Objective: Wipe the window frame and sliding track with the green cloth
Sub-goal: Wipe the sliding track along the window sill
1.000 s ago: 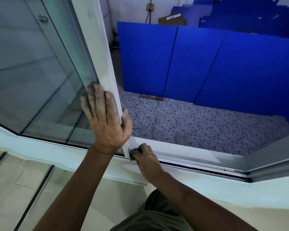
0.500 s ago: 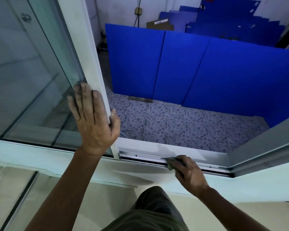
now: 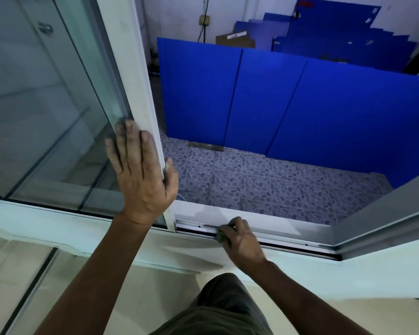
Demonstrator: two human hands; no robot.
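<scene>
Green cloth [image 3: 220, 235]: bunched and gripped by the right hand [image 3: 242, 240], pressed into the sliding track [image 3: 288, 241] near its left end.
Left hand [image 3: 140, 175]: fingers straight on the sash glass, thumb hooked round the window frame [image 3: 133, 76].

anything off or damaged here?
Nothing broken. Only oddities: a dark grime smear on the sliding track just left of the green cloth, and dirt-greyed fingertips on the left hand.

A single head-worn wide-angle view looks forward and down, close over the window's sliding track [image 3: 288, 240], out onto a tiled floor [image 3: 264, 184].
</scene>
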